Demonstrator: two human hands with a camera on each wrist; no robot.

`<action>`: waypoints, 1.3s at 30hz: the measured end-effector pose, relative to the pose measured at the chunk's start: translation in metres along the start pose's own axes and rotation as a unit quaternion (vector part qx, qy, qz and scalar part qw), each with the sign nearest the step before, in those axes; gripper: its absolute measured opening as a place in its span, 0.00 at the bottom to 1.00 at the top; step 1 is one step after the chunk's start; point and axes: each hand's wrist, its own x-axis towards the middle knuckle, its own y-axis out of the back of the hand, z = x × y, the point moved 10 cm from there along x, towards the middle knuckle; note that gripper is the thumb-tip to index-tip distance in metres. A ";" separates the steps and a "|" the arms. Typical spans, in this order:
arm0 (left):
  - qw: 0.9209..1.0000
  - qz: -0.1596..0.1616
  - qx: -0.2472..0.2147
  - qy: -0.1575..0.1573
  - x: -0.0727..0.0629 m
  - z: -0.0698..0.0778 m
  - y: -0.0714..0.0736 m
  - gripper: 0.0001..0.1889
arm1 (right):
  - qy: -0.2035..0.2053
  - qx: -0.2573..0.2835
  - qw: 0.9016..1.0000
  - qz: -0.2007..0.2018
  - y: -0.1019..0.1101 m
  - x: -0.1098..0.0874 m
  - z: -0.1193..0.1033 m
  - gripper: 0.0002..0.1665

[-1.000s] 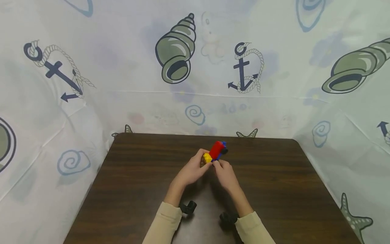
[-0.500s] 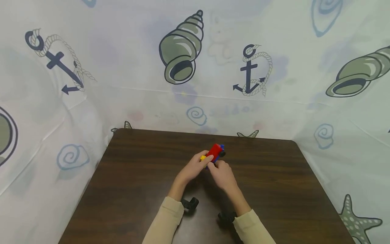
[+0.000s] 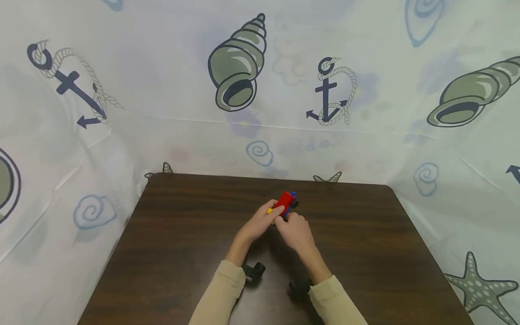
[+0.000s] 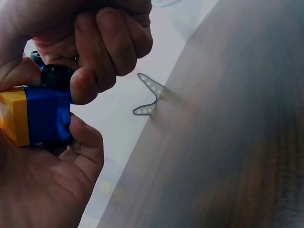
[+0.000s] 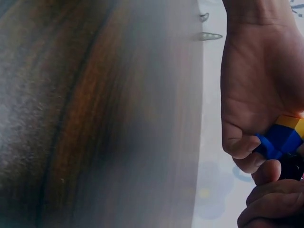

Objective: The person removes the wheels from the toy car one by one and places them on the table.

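Both hands hold a small toy car [image 3: 284, 202] above the brown table. It has a red top, a yellow part, a blue base [image 4: 47, 114] and black wheels [image 4: 57, 77]. My left hand [image 3: 257, 224] grips it from the left, thumb laid across the red top and fingers wrapped underneath. From the right, curled fingers of my right hand [image 3: 298, 232] pinch the car's near side by a wheel. In the right wrist view the blue part [image 5: 280, 137] shows between the two hands, while the red top is mostly hidden there.
The dark wood-grain table [image 3: 183, 225] stretches around the hands, with rounded far corners. A white cloth [image 3: 170, 90] printed with shells, anchors and starfish hangs behind and at both sides. Black wrist straps with cameras [image 3: 254, 271] sit below the hands.
My left thumb has come up onto the red top, and the right fingers have shifted slightly left along the car. Over the last half second the hands hardly move.
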 end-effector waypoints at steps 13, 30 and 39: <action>1.000 0.017 0.009 -0.005 0.003 0.002 0.001 0.23 | 0.005 0.005 1.000 0.023 0.002 0.005 0.004 0.25; 0.996 0.070 0.031 0.044 0.001 0.004 0.012 0.27 | 0.059 0.080 0.995 0.026 -0.002 0.007 0.014 0.27; 0.995 0.091 0.030 0.030 0.001 0.009 0.026 0.27 | 0.107 0.129 0.984 -0.055 -0.011 0.006 0.012 0.30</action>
